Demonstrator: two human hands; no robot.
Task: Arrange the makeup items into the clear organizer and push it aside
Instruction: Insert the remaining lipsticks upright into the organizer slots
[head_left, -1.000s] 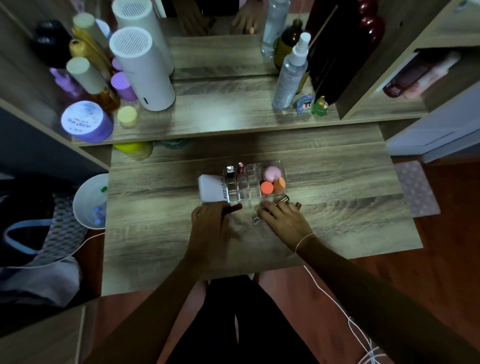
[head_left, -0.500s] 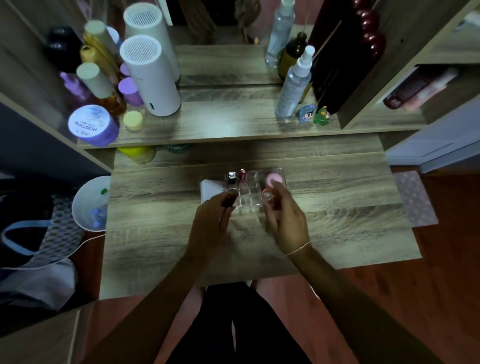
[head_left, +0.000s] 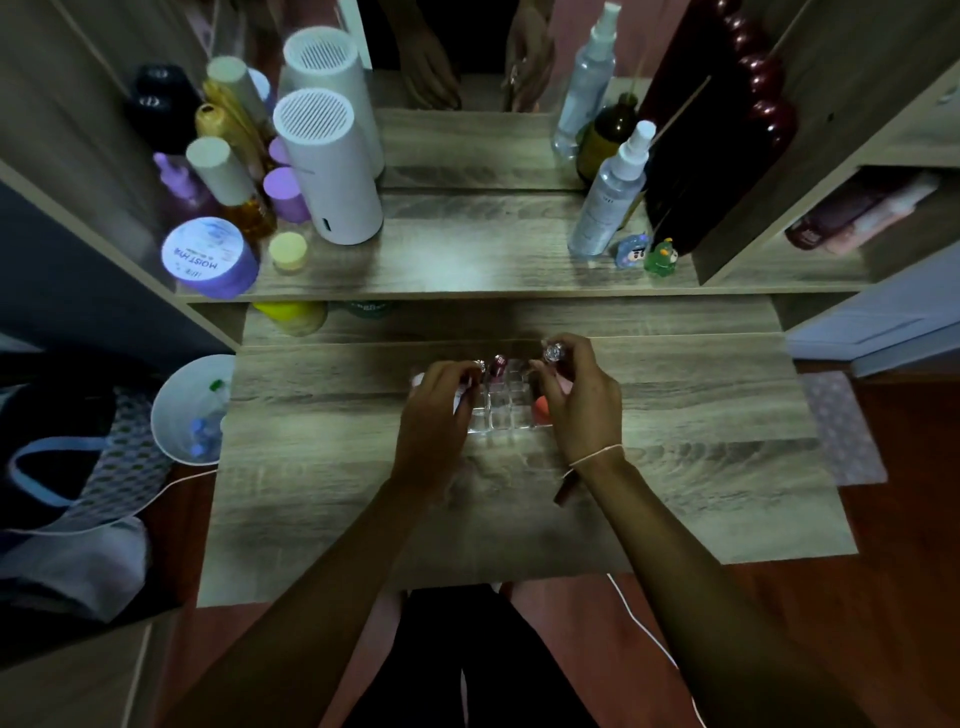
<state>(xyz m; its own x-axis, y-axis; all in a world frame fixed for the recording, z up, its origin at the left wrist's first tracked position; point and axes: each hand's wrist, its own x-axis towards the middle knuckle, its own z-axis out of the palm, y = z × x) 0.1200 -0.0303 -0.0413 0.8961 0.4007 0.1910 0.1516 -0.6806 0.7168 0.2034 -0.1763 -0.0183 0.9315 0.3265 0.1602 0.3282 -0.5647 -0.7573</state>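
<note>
- Fingers (head_left: 563, 347) of right hand (head_left: 582, 400) clamped on a small silver-capped item (head_left: 551, 353), held above the far right corner of the organizer (head_left: 501, 410); what kind of item, cannot tell.
- Left hand (head_left: 436, 410) fingers closed at the organizer's left end, tips by a silver cap (head_left: 480, 366); whether they grip that cap or the white tube (head_left: 418, 379) beneath the palm, cannot tell.
- Organizer sits mid-desk (head_left: 701, 415), between both hands; a red-capped piece (head_left: 498, 364) stands in a far cell; an orange sponge (head_left: 540, 404) shows in the right section, partly behind the right hand; near cells look unfilled.
- Judgement: filling under way; push aside not yet started.
- Risk: cells are narrow and clear, light is dim; a misjudged drop could land the item on a divider and tip it onto its neighbours.
- Risk: left palm bears on the organizer's end; sideways pressure could slide or skew the light tray while the right hand lowers.
- Risk: upright pieces may topple if the tray is pushed fast.
- Around: shelf (head_left: 467, 270) behind carries a white cylinder (head_left: 332, 166), purple jar (head_left: 208, 257), spray bottle (head_left: 610, 192), two figurines (head_left: 647, 254); well apart from the work.
- White bowl (head_left: 176, 415) at the desk's left edge; a push left would want to stop short of it; right side of desk is bare.
</note>
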